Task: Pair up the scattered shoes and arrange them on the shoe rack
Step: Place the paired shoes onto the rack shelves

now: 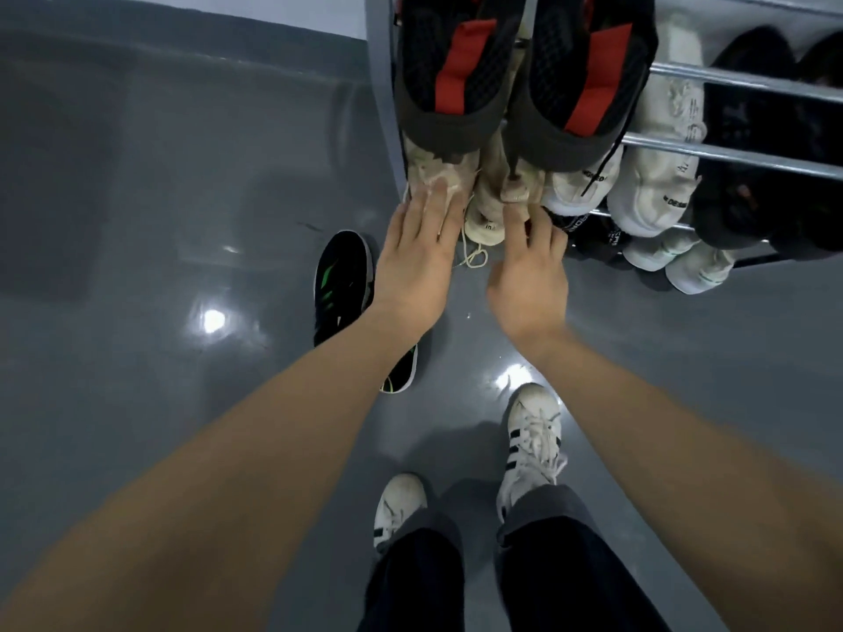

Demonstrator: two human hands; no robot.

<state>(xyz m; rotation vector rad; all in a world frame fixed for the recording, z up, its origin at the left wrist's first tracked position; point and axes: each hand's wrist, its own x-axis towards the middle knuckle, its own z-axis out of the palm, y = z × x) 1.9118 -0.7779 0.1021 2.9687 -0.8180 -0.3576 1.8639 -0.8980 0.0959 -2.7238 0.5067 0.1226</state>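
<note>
Both hands rest with straight fingers on beige shoes (444,175) in the shoe rack (739,150); the left hand (417,262) is nearer a black-green shoe (344,285) lying lengthwise on the floor just behind it, the right hand (531,275) farther.

The black-and-red shoes (460,70) on the shoe rack (730,148) run off the top edge, hiding most of the beige shoes (438,171) beneath. The left forearm covers the middle of the black-and-green shoe (340,285). Dark shoes (775,120) at right are too dim to make out.
</note>
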